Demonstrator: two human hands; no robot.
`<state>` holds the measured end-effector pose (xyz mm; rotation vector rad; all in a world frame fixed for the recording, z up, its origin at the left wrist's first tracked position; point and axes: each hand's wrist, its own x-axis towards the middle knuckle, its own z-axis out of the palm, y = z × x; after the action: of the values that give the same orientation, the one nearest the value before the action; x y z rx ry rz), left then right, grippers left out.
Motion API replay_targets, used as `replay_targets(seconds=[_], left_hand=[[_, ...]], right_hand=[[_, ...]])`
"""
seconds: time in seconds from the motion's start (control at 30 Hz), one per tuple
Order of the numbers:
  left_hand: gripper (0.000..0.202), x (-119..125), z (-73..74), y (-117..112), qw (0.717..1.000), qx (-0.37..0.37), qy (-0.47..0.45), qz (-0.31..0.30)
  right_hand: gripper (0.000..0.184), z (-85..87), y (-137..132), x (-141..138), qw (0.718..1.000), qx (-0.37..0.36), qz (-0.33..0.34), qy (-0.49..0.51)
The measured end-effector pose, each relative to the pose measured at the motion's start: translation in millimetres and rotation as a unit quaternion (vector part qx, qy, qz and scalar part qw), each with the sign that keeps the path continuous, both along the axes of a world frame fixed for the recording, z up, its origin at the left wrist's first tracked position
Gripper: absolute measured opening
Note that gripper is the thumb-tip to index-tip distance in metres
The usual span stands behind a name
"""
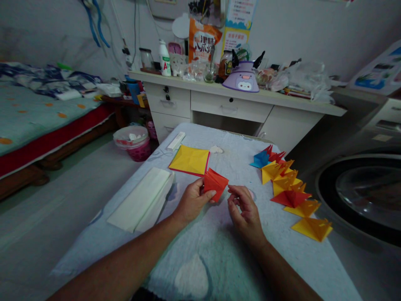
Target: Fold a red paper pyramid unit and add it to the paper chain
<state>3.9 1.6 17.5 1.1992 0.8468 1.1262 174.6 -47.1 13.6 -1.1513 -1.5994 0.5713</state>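
My left hand (pixel 196 198) pinches a folded piece of red-orange origami paper (pixel 216 184) by its left side, thumb across the front. Just right of the paper is my right hand (pixel 246 211), its fingers curled loosely with gaps between them and nothing in them. Behind the left hand lies a stack of square paper (pixel 190 159), yellow on top with red showing at the edge. Along the table's right side runs a row of folded paper pieces, among them a blue one (pixel 260 159), a red one (pixel 291 198) and a yellow one (pixel 313 228).
A pale folded sheet (pixel 142 200) lies on the cloth-covered table (pixel 188 238) at left, near a small white strip (pixel 176 141). Beyond the table stands a white desk (pixel 230 104) crowded with bottles and bags. A washing machine (pixel 369 184) stands right, a pink bucket (pixel 138 148) left.
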Motion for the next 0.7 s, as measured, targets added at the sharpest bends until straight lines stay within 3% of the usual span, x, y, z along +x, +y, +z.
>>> replay_targets(seconds=[0.7], left_hand=[[0.023, -2.8, 0.1, -0.5, 1.0, 0.026, 0.003, -0.012]], right_hand=[[0.046, 3.2, -4.1, -0.9, 0.999, -0.022, 0.044, 0.016]])
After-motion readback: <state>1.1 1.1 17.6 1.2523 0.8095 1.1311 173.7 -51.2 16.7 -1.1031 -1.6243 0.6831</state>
